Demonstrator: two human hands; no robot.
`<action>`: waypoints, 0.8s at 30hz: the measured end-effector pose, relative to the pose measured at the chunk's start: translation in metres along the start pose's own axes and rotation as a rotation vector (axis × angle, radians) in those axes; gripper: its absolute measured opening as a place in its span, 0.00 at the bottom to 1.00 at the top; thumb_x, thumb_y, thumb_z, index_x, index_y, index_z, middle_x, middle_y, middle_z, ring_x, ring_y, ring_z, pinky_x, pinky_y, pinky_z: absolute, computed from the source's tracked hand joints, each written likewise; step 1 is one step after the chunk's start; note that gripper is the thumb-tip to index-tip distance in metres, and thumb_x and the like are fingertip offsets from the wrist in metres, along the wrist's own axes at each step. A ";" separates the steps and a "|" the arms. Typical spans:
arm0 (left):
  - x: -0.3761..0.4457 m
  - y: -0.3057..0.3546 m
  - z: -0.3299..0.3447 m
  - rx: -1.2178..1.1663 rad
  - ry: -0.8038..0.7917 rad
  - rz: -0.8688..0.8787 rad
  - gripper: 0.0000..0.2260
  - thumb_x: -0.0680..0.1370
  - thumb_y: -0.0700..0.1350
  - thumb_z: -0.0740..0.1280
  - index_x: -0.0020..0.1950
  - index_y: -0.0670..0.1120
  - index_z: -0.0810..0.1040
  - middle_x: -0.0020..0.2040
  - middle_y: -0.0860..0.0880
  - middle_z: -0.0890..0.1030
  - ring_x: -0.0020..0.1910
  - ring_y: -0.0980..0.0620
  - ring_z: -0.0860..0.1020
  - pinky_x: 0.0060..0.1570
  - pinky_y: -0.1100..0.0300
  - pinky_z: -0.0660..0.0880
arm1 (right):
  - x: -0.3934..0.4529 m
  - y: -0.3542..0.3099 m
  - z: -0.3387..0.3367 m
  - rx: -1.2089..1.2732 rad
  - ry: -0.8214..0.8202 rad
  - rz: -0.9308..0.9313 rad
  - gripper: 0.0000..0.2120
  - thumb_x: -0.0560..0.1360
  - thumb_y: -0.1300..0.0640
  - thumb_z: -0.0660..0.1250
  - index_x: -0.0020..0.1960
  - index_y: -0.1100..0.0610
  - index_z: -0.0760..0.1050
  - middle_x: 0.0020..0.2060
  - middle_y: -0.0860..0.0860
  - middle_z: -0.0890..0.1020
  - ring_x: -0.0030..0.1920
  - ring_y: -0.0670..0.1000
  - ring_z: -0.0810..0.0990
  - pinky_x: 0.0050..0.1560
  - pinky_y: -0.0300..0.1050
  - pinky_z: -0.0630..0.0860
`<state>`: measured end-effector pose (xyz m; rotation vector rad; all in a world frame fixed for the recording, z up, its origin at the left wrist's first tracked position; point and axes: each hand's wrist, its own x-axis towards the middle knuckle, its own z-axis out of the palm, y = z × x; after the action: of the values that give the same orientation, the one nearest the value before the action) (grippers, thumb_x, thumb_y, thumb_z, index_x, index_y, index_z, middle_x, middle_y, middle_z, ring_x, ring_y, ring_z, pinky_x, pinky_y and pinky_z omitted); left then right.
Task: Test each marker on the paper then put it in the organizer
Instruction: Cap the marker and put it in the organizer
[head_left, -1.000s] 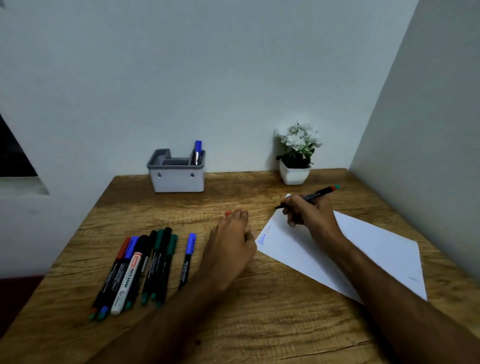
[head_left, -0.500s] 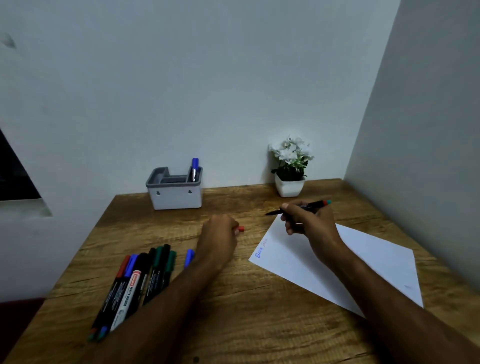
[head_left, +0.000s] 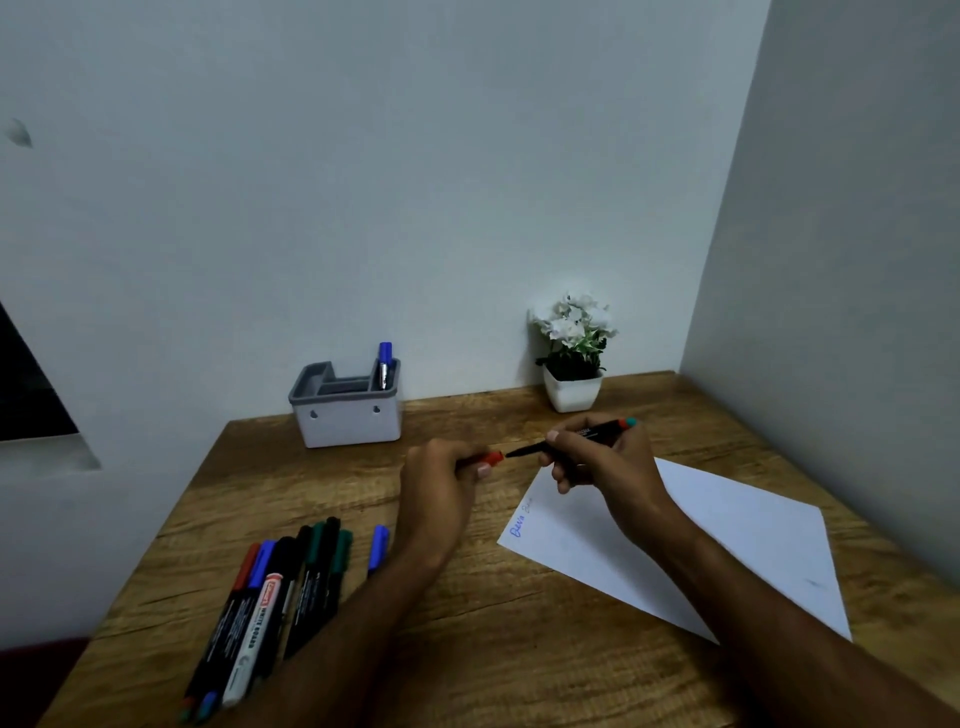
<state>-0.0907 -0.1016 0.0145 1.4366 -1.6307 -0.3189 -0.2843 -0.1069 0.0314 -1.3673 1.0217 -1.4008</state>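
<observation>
My right hand grips a black marker with a red and teal end, its bare tip pointing left above the desk. My left hand pinches the marker's red cap, whose open end sits just short of that tip. The white paper lies at the right with blue writing on its near left corner. At the back stands the grey and white organizer with one blue marker upright in it. Several capped markers lie in a row at the left, and a blue one lies apart.
A white pot with white flowers stands at the back, right of the organizer. Walls close the desk off behind and on the right. The desk's left edge runs just beside the marker row.
My right hand lifted the marker off the paper and turned its tip left. My left hand rose from the desk and brought the red cap up to the tip.
</observation>
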 end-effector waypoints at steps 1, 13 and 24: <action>0.000 0.001 0.000 -0.012 -0.007 0.005 0.10 0.74 0.40 0.73 0.54 0.50 0.85 0.48 0.55 0.86 0.42 0.67 0.79 0.43 0.77 0.71 | 0.000 0.000 -0.001 -0.002 -0.001 -0.004 0.04 0.78 0.67 0.70 0.47 0.69 0.82 0.38 0.68 0.84 0.32 0.57 0.81 0.32 0.47 0.80; -0.007 0.019 0.006 -0.046 -0.026 0.089 0.10 0.74 0.36 0.72 0.53 0.48 0.85 0.47 0.54 0.86 0.41 0.70 0.79 0.42 0.74 0.76 | 0.003 0.000 0.003 -0.080 -0.076 -0.005 0.05 0.76 0.67 0.73 0.44 0.71 0.82 0.32 0.62 0.82 0.29 0.57 0.77 0.29 0.45 0.75; 0.001 0.025 -0.011 0.107 -0.025 0.145 0.10 0.71 0.38 0.76 0.50 0.49 0.86 0.44 0.54 0.86 0.41 0.62 0.82 0.43 0.64 0.81 | 0.004 0.010 0.015 0.074 -0.187 0.093 0.03 0.76 0.66 0.73 0.46 0.66 0.84 0.35 0.61 0.82 0.32 0.52 0.78 0.33 0.43 0.76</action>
<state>-0.0990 -0.0912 0.0384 1.3883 -1.7846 -0.1692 -0.2683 -0.1131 0.0232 -1.3513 0.8906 -1.2058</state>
